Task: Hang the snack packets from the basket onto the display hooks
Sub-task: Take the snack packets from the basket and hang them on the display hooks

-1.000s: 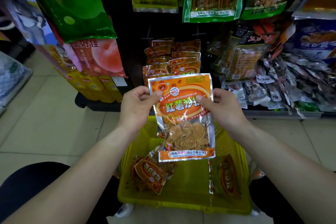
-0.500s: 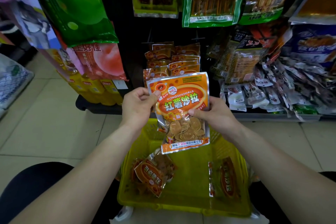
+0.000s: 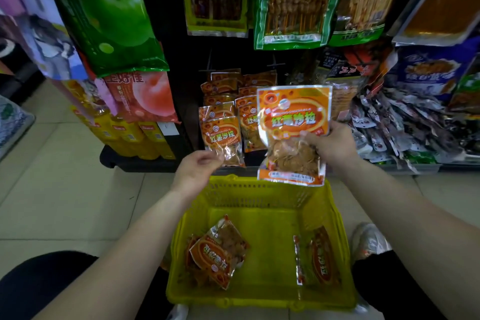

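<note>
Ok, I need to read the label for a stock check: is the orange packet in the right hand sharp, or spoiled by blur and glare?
Head view: the orange foil snack packet in the right hand is motion-smeared, its large characters legible but small print not; light glints off its silver border; the wide-angle lens bows the frame's edges, and the black display rack behind is dim.

The pale tiled floor (image 3: 65, 189) carries the yellow basket (image 3: 259, 302) at its lower middle (between the person's dark-clad knees (image 3: 39, 283)). The basket's far wall is near the black base (image 3: 114, 160) of the display rack, which stands on the tiles further up. A light shoe (image 3: 368, 240) rests just beside the basket's right wall. A netted bundle (image 3: 10, 119) sits at the floor's left edge.
</note>
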The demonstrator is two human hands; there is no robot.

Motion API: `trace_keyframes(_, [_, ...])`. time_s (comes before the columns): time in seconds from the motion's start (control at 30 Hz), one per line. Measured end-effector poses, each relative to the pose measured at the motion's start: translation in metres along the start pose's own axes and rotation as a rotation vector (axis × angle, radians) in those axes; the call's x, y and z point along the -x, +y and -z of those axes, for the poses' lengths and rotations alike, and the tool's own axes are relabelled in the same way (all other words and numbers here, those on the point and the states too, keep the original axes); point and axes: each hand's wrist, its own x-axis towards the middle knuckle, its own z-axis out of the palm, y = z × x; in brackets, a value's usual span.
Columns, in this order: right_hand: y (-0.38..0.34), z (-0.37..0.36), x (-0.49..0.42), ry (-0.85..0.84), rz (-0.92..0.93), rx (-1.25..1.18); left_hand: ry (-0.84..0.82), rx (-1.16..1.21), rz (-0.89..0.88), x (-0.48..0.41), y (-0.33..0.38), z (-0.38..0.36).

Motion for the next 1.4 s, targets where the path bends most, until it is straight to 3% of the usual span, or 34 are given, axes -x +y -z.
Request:
trace_keyframes(0.17, [0.010, 0.005, -0.049, 0.035, -0.011, 0.040, -0.027, -0.090, 0.018, -0.025, -0.019, 0.002])
trace_keyframes(0.43, [0.064, -0.064, -0.121, -0.157, -0.088, 0.070, -0.024, -0.213, 0.007, -0.096, -0.044, -0.026])
trace_keyframes(0.63, [0.120, -0.113, -0.174, -0.310, -0.140, 0.126, -0.080, -0.152, 0.046, -0.136, -0.069, -0.053])
trace_keyframes(0.9, [0.156, -0.141, -0.198, -0.135, -0.056, 0.101, -0.104, -0.135, 0.094, -0.163, -0.100, -0.079])
trace_keyframes(1.1, [0.168, -0.144, -0.183, 0.030, -0.081, 0.439, -0.104, -0.114, 0.082, -0.169, -0.099, -0.081])
trace_keyframes(1.23, [0.159, -0.146, -0.181, 0.048, -0.088, 0.558, -0.103, -0.103, 0.081, -0.167, -0.100, -0.082])
trace_keyframes(1.4, [0.158, -0.150, -0.180, 0.031, -0.154, 0.448, -0.104, -0.115, 0.076, -0.169, -0.098, -0.087])
